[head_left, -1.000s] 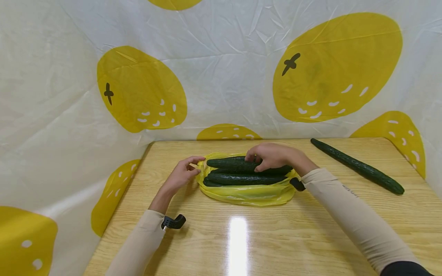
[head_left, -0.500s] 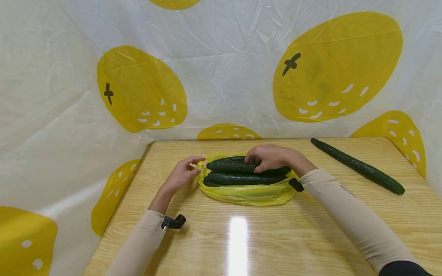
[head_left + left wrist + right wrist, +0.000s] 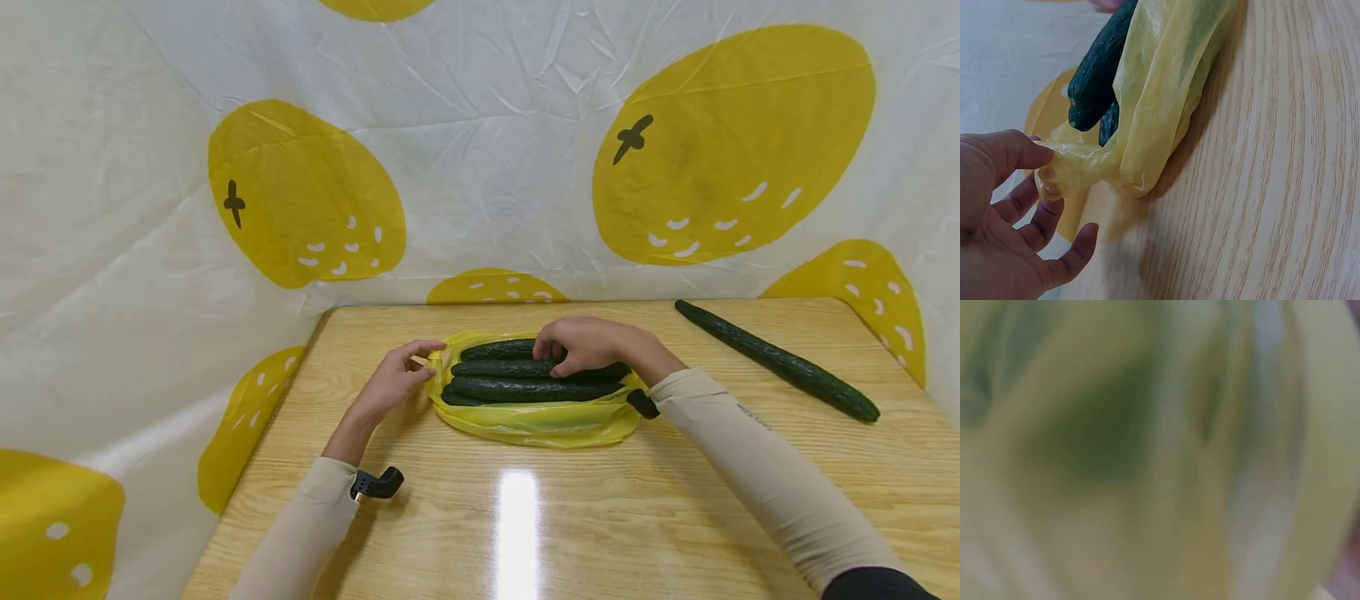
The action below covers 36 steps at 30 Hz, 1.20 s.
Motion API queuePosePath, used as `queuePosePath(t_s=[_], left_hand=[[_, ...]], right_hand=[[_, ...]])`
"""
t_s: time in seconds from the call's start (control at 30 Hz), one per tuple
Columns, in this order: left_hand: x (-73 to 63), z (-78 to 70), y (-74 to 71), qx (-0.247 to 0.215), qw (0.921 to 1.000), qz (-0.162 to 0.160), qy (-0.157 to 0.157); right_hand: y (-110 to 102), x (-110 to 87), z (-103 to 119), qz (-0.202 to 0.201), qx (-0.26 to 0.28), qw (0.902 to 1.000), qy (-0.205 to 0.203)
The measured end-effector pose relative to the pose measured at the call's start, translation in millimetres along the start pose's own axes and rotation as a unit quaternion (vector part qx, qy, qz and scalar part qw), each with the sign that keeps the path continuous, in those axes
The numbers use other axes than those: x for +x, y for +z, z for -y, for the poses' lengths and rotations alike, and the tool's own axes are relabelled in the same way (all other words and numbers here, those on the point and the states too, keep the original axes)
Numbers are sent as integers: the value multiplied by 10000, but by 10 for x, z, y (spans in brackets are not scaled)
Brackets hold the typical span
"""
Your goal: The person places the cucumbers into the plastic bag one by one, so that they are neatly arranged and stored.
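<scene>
Several dark green cucumbers lie side by side inside a yellow plastic bag (image 3: 540, 423), its mouth facing up. My left hand (image 3: 393, 379) pinches the bag's left end between thumb and fingers; the left wrist view shows the gathered plastic (image 3: 1075, 165) there, beside two cucumber ends. From the right, my right hand (image 3: 588, 343) reaches over the bag, thumb and curled fingers around the middle cucumber (image 3: 495, 368). Behind it is another cucumber (image 3: 495, 350), and a further cucumber (image 3: 525, 390) lies in front. Blurred yellow plastic fills the right wrist view.
A single long cucumber (image 3: 780, 360) lies slantwise on the wooden table (image 3: 637, 517) at the right, outside the bag. A white sheet (image 3: 487, 167) with yellow fruit prints hangs behind the table and along its sides.
The cucumber under my right hand has shifted toward me and settled lower between the others, uncovering the one behind. My left hand has stayed at the bag's end.
</scene>
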State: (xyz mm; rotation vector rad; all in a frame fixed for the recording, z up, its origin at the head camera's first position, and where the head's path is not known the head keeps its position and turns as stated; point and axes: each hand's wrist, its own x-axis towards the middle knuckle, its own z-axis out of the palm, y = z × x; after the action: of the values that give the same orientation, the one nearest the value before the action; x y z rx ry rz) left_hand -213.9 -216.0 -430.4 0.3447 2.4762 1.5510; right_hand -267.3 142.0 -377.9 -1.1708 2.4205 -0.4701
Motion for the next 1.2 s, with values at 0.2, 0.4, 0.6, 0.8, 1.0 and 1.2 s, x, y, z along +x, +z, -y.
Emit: queuePosePath(t_s=[0.2, 0.4, 0.6, 0.8, 1.0, 1.2], left_hand=[[-8, 1, -6, 14, 10000, 16, -49], [0, 7, -13, -10, 10000, 43, -51], [-2, -8, -6, 24, 10000, 22, -89], [-12, -18, -6, 63, 9999, -11, -104], [-9, -20, -9, 73, 9999, -14, -104], [0, -15, -4, 4, 10000, 24, -68]], right_hand=[[-14, -21, -42, -23, 319, 9995, -24], [-67, -106, -100, -53, 537, 9984, 146], [-104, -228, -164, -108, 648, 9977, 133], [-146, -381, -226, -244, 671, 9974, 48], [-213, -555, -251, -375, 795, 9960, 154], [-258, -742, -314, -588, 816, 9943, 367]])
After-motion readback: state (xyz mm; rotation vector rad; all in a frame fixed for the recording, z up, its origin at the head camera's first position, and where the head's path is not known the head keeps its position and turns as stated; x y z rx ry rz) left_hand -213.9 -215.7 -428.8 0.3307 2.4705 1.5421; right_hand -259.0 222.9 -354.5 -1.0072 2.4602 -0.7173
